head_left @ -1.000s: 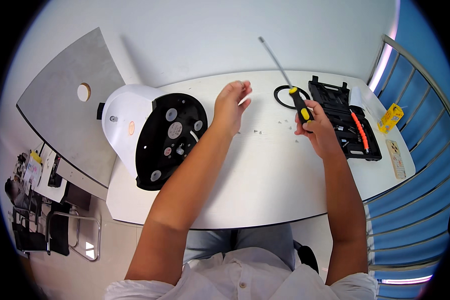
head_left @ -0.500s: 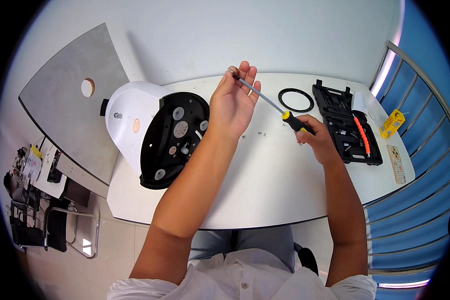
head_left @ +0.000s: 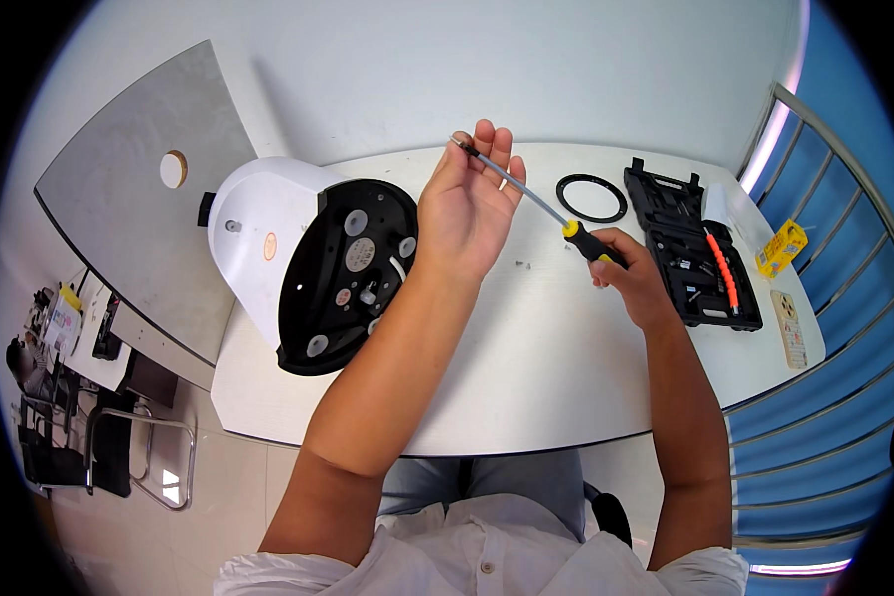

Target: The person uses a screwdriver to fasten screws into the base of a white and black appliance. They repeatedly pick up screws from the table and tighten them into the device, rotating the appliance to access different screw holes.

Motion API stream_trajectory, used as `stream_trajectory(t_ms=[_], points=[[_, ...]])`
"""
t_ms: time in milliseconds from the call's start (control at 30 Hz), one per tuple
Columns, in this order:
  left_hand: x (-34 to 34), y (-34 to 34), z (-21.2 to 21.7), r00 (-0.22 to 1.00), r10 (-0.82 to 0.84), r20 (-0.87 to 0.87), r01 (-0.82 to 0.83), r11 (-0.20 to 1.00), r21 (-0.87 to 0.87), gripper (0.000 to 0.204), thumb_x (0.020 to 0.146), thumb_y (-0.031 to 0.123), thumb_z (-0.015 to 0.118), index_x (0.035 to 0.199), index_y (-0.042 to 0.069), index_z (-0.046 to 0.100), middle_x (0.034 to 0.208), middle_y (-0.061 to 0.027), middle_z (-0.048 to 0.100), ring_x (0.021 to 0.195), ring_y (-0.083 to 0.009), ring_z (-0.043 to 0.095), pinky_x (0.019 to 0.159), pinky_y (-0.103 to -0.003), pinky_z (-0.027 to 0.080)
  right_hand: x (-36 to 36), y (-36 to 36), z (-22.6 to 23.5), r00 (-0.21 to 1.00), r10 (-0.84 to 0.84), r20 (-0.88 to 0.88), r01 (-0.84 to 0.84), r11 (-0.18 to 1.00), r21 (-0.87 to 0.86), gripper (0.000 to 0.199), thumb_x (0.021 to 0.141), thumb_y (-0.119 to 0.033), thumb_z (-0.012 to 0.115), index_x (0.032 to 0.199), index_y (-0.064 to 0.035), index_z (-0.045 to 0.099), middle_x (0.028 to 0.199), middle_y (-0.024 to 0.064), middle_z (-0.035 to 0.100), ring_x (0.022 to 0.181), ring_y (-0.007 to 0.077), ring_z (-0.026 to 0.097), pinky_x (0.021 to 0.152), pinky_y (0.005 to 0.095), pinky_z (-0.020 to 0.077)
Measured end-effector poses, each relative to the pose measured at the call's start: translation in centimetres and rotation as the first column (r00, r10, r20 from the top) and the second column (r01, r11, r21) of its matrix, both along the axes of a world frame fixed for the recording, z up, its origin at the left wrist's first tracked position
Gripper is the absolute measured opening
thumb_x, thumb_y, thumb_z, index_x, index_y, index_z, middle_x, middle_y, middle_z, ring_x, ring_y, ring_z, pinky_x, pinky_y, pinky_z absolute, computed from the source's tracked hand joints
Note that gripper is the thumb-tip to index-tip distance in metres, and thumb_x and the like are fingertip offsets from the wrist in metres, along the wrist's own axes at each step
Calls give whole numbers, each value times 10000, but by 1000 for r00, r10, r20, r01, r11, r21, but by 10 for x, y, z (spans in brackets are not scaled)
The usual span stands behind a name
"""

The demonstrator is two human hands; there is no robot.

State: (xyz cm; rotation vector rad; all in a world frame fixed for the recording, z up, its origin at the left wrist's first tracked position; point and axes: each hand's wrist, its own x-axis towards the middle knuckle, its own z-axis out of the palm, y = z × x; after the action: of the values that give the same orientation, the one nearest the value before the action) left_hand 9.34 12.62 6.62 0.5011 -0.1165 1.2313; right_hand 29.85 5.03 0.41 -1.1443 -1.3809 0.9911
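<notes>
My right hand (head_left: 628, 273) grips the black and yellow handle of a long screwdriver (head_left: 526, 194). Its thin metal shaft slants up and to the left. My left hand (head_left: 467, 204) is raised above the white table (head_left: 566, 368), fingers spread, with the fingertips touching the shaft near its tip. Just left of that hand lies a white appliance on its side (head_left: 258, 233), its round black base plate (head_left: 343, 273) facing me. Small screws (head_left: 522, 264) lie on the table between my hands.
A black ring (head_left: 591, 197) lies behind the screwdriver. An open black tool case (head_left: 690, 243) with an orange-handled tool stands at the right, with a yellow packet (head_left: 783, 248) and a card beyond it. A grey panel with a round hole (head_left: 134, 199) leans at the left.
The right hand has swung the screwdriver from pointing up and away to slanting left. The left hand rose from the table near the screws and met the shaft tip.
</notes>
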Motion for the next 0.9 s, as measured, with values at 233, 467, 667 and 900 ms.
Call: stream_trajectory(t_ms=[233,467,667,900], points=[[0,0,0,999,-18,29,18,1000,-1,178,990,208,380,893,130,507,1074,-12,553,1065,-171,519,893,-349,427,-2,-1,2,1000,-3,1,3,1000,11,302,770,-108,620,1062,-42,580,781,-5,518,710,82,461,660,234,396],[1,-3,1,1000,7,22,-6,1000,-21,179,991,202,376,895,126,507,1071,-17,553,1062,-173,518,898,-344,428,-3,-2,4,1000,-16,-1,16,1000,-12,306,772,-114,622,1067,-43,579,779,-6,510,705,83,454,656,234,394],[1,-4,0,998,-15,53,16,1000,-26,190,994,212,368,892,128,505,1070,-16,554,1049,-171,522,894,-339,431,-5,-2,5,1000,-21,13,21,1000,-5,309,769,-111,626,1067,-42,581,773,-10,504,700,80,448,643,228,388],[0,-5,1,998,-14,63,16,1000,-21,207,992,217,375,878,112,513,1060,-24,555,1041,-179,524,892,-345,438,-1,-1,2,999,-18,28,18,1000,18,308,771,-110,630,1068,-43,583,762,-21,499,688,68,438,626,214,372]])
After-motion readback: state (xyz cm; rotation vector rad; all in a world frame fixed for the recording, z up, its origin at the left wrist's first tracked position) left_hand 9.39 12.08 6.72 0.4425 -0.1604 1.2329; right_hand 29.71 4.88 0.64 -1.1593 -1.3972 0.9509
